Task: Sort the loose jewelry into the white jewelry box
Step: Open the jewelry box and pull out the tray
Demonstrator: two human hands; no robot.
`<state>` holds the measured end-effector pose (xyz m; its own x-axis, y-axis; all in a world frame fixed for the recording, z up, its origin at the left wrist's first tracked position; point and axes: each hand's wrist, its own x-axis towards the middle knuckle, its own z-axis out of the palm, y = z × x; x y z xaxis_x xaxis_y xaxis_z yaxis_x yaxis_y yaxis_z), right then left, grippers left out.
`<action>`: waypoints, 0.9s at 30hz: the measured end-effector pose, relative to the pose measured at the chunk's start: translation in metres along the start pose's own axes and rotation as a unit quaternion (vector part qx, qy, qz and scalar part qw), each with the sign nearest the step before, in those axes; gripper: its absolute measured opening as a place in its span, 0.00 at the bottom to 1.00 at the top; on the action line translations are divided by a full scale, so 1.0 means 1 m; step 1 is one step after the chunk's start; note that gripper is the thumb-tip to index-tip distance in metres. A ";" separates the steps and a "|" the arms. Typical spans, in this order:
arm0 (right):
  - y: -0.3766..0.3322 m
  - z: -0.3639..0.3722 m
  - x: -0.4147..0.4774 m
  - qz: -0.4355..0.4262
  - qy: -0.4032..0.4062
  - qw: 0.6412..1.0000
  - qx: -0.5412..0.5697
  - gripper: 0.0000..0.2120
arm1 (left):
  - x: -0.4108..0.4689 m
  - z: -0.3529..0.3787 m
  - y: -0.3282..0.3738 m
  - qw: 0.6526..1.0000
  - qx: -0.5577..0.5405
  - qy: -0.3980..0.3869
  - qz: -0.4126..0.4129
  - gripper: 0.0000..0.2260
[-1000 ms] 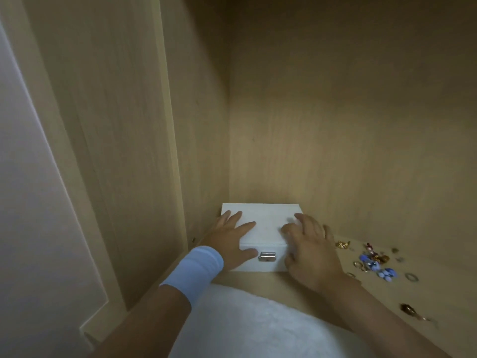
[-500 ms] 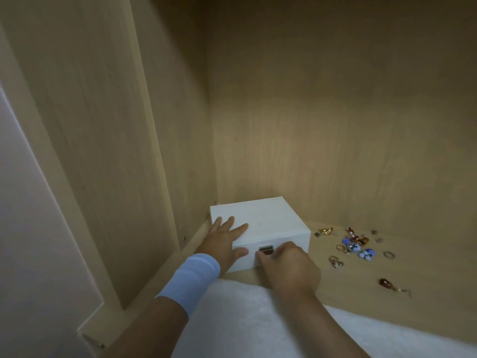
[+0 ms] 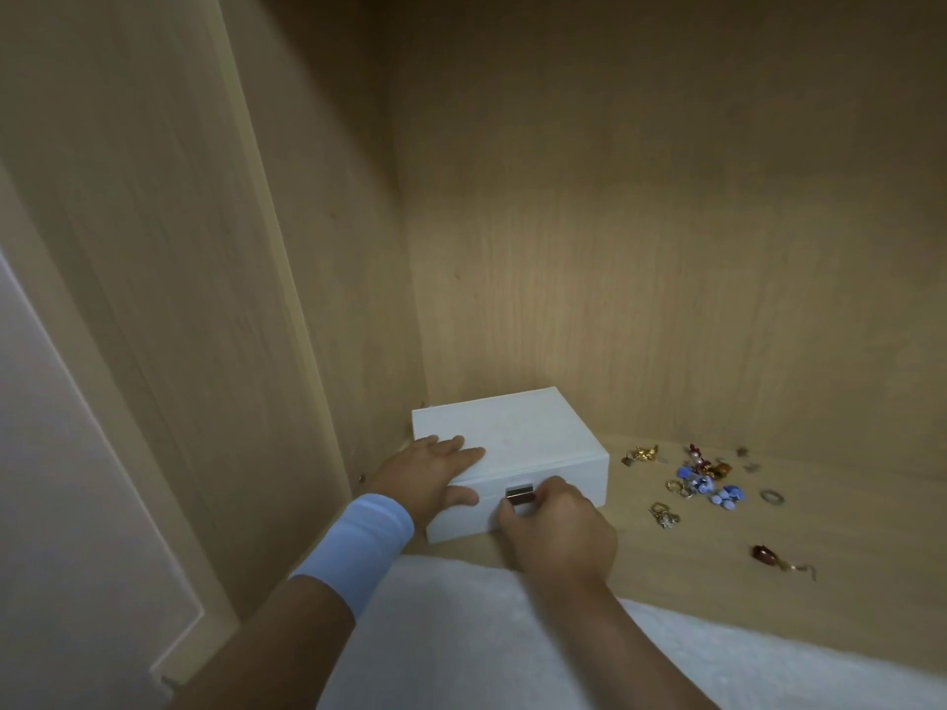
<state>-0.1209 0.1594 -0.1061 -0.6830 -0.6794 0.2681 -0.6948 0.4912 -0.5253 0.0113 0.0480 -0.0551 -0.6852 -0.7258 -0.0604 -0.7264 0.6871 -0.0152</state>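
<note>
At lower centre, the flat left hand [image 3: 425, 476] braces the stiff, likely light white jewelry box [image 3: 517, 438]; the right hand [image 3: 558, 525] pinches its metal latch [image 3: 519, 493].

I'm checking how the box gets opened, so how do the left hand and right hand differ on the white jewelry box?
The left hand lies flat on top of the white jewelry box, fingers straight; the right hand curls round the metal clasp on its front. The left hand wears a light blue wristband; the right wrist is bare. Both touch the closed box.
</note>
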 end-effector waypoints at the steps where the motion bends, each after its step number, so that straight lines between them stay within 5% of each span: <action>1: 0.001 0.001 0.001 -0.005 0.004 1.000 0.000 0.17 | 0.000 -0.002 0.000 1.000 0.004 0.001 0.003 0.28; 9: 0.004 0.010 0.003 -0.022 0.009 1.000 0.004 0.13 | -0.008 0.008 0.018 0.992 -0.010 0.122 -0.005 0.24; 14: 0.016 0.002 0.005 0.033 0.013 0.995 0.091 0.17 | -0.004 0.012 0.023 0.990 -0.105 0.084 -0.046 0.30; 22: 0.014 0.007 0.008 0.034 0.038 0.994 0.094 0.17 | 0.003 -0.002 0.019 0.998 -0.027 0.022 -0.043 0.32; 27: 0.012 0.009 0.006 0.032 0.028 0.996 0.078 0.16 | -0.001 -0.028 0.008 0.982 -0.129 0.127 -0.051 0.25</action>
<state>-0.1312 0.1561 -0.1178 -0.7395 -0.6154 0.2729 -0.6091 0.4392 -0.6603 0.0047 0.0528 -0.0273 -0.5753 -0.7981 0.1791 -0.7588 0.6025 0.2475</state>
